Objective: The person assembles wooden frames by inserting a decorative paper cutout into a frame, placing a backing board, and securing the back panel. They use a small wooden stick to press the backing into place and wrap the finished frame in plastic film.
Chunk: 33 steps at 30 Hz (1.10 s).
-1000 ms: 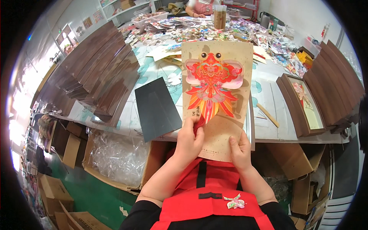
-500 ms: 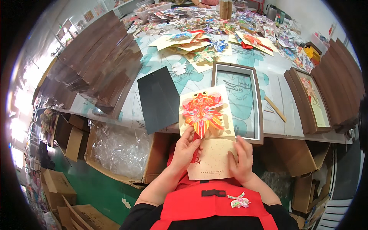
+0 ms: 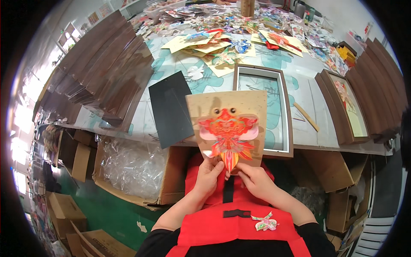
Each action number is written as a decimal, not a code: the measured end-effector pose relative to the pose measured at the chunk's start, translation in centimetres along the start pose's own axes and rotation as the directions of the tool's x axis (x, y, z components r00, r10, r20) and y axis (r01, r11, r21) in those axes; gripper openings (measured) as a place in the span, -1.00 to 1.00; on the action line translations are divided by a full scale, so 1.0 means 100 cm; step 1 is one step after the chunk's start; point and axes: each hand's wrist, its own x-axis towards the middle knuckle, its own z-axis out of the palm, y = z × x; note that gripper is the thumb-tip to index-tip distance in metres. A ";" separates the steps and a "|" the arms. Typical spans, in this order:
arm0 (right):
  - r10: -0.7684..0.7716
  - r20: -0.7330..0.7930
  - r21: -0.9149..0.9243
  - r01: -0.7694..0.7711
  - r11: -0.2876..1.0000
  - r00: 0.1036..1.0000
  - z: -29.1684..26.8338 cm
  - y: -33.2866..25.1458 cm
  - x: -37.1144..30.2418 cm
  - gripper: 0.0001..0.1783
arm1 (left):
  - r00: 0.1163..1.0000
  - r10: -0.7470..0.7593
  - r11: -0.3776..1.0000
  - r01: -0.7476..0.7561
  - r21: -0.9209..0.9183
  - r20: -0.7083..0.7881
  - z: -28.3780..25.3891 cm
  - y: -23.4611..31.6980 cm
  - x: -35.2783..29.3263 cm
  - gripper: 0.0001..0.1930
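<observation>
In front of my chest, both hands hold a cream card [image 3: 197, 105] that bears a layered red and orange paper goldfish [image 3: 227, 132] with two round black eyes. My left hand [image 3: 208, 175] is closed on the lower edge near the tail, thumb in front. Beside the tail tip, my right hand [image 3: 253, 177] pinches the bottom of the card. The lower part of the card is hidden. Behind it an empty brown picture frame [image 3: 288, 132] with a white inner edge lies on the table, partly covered. A black backing board [image 3: 169, 109] lies to the left.
Brown frames [image 3: 102, 73] are stacked high at the left, more [image 3: 381, 90] at the right. One framed picture [image 3: 353, 109] leans there. A wooden stick [image 3: 306, 116] lies beside the empty frame. Decorated cards [image 3: 205, 45] and paper pieces cover the far table. Below sits a box of clear plastic [image 3: 132, 169].
The card has tipped up toward upright and come nearer, and its plain lower part has gone from view. My right hand has moved left, from its right side to beside the tail.
</observation>
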 end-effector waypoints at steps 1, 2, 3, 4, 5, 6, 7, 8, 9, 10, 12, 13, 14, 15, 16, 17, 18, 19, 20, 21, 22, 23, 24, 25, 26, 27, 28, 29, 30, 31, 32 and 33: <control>0.142 0.036 0.185 -0.146 0.972 0.989 0.003 0.002 0.003 -0.81 | 1.000 -0.011 1.000 0.011 -0.017 0.022 -0.001 0.000 -0.001 -0.74; 0.270 0.097 0.356 -0.287 0.889 0.958 0.006 0.006 0.006 -0.82 | 0.999 -0.022 0.999 0.023 -0.033 0.045 -0.002 0.001 -0.001 -0.74; 0.313 0.055 0.346 -0.312 0.885 0.948 0.013 0.015 0.009 -0.82 | 0.997 -0.045 0.997 0.049 -0.056 0.068 -0.002 0.003 -0.001 -0.75; 0.316 0.016 0.418 -0.294 0.860 0.949 0.017 0.020 0.007 -0.82 | 0.994 -0.067 0.994 0.074 -0.079 0.092 -0.001 0.007 -0.002 -0.75; 0.322 -0.023 0.486 -0.271 0.831 0.946 0.021 0.023 0.007 -0.82 | 0.989 -0.089 0.990 0.101 -0.101 0.116 0.000 0.008 -0.002 -0.75; 0.330 -0.059 0.554 -0.244 0.796 0.942 0.023 0.022 0.009 -0.82 | 0.990 -0.090 0.994 0.096 -0.044 0.108 -0.001 0.008 -0.002 -0.76; 0.322 -0.046 0.584 -0.236 0.777 0.946 0.026 0.024 0.010 -0.82 | 0.991 -0.092 0.996 0.091 0.012 0.100 -0.002 0.006 -0.003 -0.76; 0.314 -0.035 0.614 -0.228 0.756 0.949 0.031 0.029 0.009 -0.82 | 0.991 -0.093 0.994 0.087 0.069 0.093 -0.003 0.004 -0.004 -0.77; 0.307 -0.026 0.641 -0.220 0.736 0.951 0.032 0.029 0.010 -0.82 | 0.993 -0.091 0.993 0.085 0.080 0.070 -0.001 0.006 -0.005 -0.79; 0.297 -0.007 0.730 -0.198 0.654 0.955 0.032 0.026 0.011 -0.82 | 0.993 -0.093 0.993 0.088 0.072 0.068 0.000 0.008 -0.006 -0.78; 0.269 0.025 0.874 -0.152 0.462 0.963 0.031 0.016 0.012 -0.84 | 0.993 -0.098 0.994 0.094 0.057 0.066 0.002 0.009 -0.006 -0.78; 0.287 0.057 0.851 -0.197 0.487 0.956 0.029 0.017 0.011 -0.81 | 0.992 -0.107 0.993 0.103 0.063 0.066 0.001 0.009 -0.005 -0.79; 0.287 0.016 0.822 -0.176 0.542 0.958 0.029 0.020 0.010 -0.80 | 0.991 -0.117 0.991 0.113 0.068 0.065 0.001 0.009 -0.004 -0.79; 0.283 -0.023 0.789 -0.156 0.594 0.959 0.032 0.023 0.009 -0.80 | 0.990 -0.127 0.990 0.122 0.075 0.063 0.001 0.008 -0.004 -0.79; 0.278 -0.062 0.753 -0.138 0.643 0.958 0.033 0.026 0.008 -0.80 | 0.989 -0.141 0.986 0.137 0.091 0.035 0.001 0.008 -0.003 -0.80; 0.274 -0.079 0.774 -0.115 0.622 0.958 0.034 0.026 0.008 -0.80 | 0.988 -0.155 0.982 0.153 0.106 0.007 0.001 0.007 -0.003 -0.80; 0.270 -0.096 0.795 -0.089 0.600 0.958 0.033 0.023 0.009 -0.79 | 0.986 -0.168 0.978 0.170 0.123 -0.022 0.002 0.007 -0.002 -0.80; 0.266 -0.114 0.815 -0.064 0.576 0.957 0.032 0.021 0.009 -0.79 | 0.983 -0.178 0.977 0.181 0.116 -0.037 0.002 0.006 -0.002 -0.81; 0.272 -0.098 0.813 -0.080 0.576 0.957 0.031 0.020 0.009 -0.79 | 0.981 -0.187 0.976 0.191 0.109 -0.053 0.003 0.006 -0.003 -0.82; 0.277 -0.084 0.811 -0.096 0.577 0.957 0.031 0.020 0.008 -0.78 | 0.978 -0.196 0.974 0.202 0.101 -0.067 0.003 0.005 -0.003 -0.83; 0.282 -0.069 0.808 -0.112 0.578 0.957 0.030 0.019 0.007 -0.77 | 0.975 -0.219 0.971 0.221 0.094 -0.037 0.001 0.004 -0.004 -0.83; 0.289 -0.053 0.845 -0.112 0.523 0.956 0.038 0.034 0.004 -0.78 | 0.971 -0.241 0.967 0.240 0.088 -0.008 -0.004 0.002 -0.003 -0.84; 0.262 -0.100 0.784 -0.086 0.615 0.960 0.040 0.038 0.004 -0.78 | 0.965 -0.262 0.962 0.260 0.081 0.017 -0.007 0.003 -0.003 -0.84; 0.230 -0.144 0.713 -0.060 0.699 0.962 0.041 0.041 0.004 -0.79 | 0.956 -0.294 0.948 0.289 0.134 0.018 -0.008 0.004 -0.002 -0.82; 0.194 -0.184 0.633 -0.034 0.773 0.964 0.042 0.042 0.005 -0.79 | 0.938 -0.345 0.928 0.340 0.156 0.010 -0.008 0.008 -0.001 -0.82; 0.185 -0.159 0.622 -0.047 0.782 0.970 0.040 0.041 0.004 -0.79 | 0.919 -0.395 0.904 0.388 0.177 0.000 -0.005 0.015 0.001 -0.82; 0.176 -0.132 0.610 -0.060 0.790 0.975 0.035 0.038 0.004 -0.79 | 0.897 -0.443 0.878 0.436 0.197 -0.011 -0.003 0.020 0.002 -0.81; 0.168 -0.106 0.599 -0.072 0.798 0.980 0.032 0.037 0.003 -0.79 | 0.897 -0.442 0.877 0.434 0.204 -0.007 -0.002 0.022 0.003 -0.81; 0.155 -0.090 0.593 -0.072 0.802 0.984 0.031 0.039 0.002 -0.78 | 0.897 -0.442 0.876 0.433 0.213 -0.002 0.000 0.023 0.004 -0.81; 0.143 -0.075 0.587 -0.072 0.807 0.987 0.031 0.042 0.001 -0.77 | 0.897 -0.443 0.875 0.431 0.221 0.003 0.001 0.024 0.004 -0.81; 0.131 -0.060 0.581 -0.072 0.811 0.990 0.030 0.044 0.000 -0.75 | 0.897 -0.441 0.880 0.431 0.200 0.004 0.003 0.024 0.005 -0.81; 0.102 -0.070 0.548 -0.047 0.835 0.992 0.028 0.043 0.000 -0.75 | 0.899 -0.437 0.885 0.430 0.179 0.005 0.004 0.023 0.005 -0.81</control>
